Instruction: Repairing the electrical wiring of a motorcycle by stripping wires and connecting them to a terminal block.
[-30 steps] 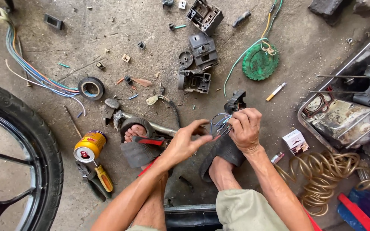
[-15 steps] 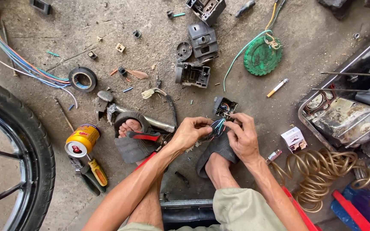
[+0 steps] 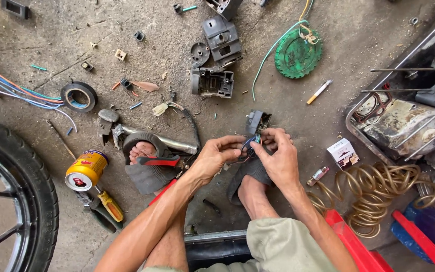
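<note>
Your left hand (image 3: 216, 157) and right hand (image 3: 278, 156) meeting above the concrete floor (image 3: 152, 50), fingers (image 3: 237, 142) of both pinched closed on the small black switch housing with coloured wires (image 3: 254, 126), held between your sandalled feet, yellow drink can (image 3: 86, 170) well left.

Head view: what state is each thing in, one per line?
Left hand: pinching the coloured wires.
Right hand: gripping the black switch housing, held off the floor.
Drink can: lying on its side.
Tape roll: flat on the floor.
Screwdriver: lying untouched.
Air hose: coiled.
Cigarette: lying loose, whether lit cannot be told.
</note>
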